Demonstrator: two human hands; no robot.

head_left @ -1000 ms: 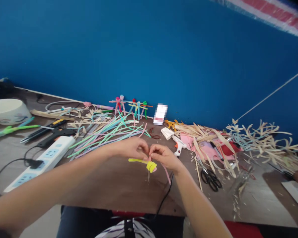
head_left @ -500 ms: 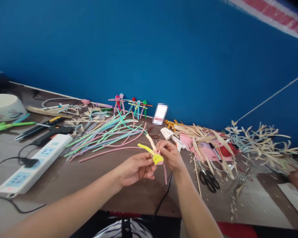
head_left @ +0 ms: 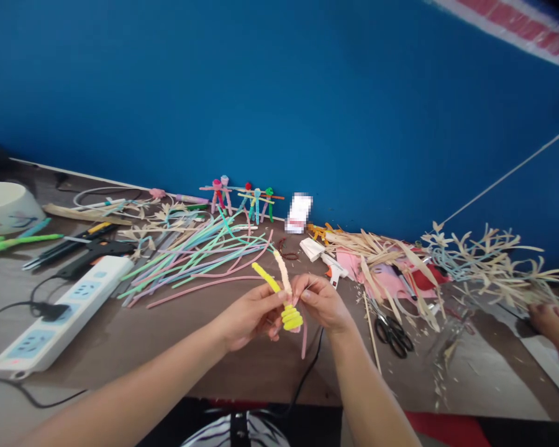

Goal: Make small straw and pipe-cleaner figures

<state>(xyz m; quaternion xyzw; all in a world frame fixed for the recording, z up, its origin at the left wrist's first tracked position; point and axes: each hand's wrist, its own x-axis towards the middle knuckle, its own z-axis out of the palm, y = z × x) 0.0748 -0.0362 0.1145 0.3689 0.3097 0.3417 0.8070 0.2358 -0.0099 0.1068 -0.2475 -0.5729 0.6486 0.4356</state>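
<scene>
Between my hands is a small pipe-cleaner piece. A yellow pipe cleaner is coiled in tight turns at its lower end, with a loose yellow end sticking up to the left. A cream pipe-cleaner stem rises from it. My left hand pinches the piece just above the coil, thumb on top. On the other side, my right hand has its thumb and fingertips pinched together against the stem; its exact hold is partly hidden. A pink pipe-cleaner end hangs below the right fingers.
Loose pastel pipe cleaners lie behind my left hand. Several small pipe-cleaner figures lean at the wall. A white glue gun, black-handled scissors and dried strips lie right; a power strip left. Another person's hand is far right.
Both hands have come slightly lower with the piece. The yellow coil has tipped so that more of its turns face me, and the right fingertips sit closer along the stem.
</scene>
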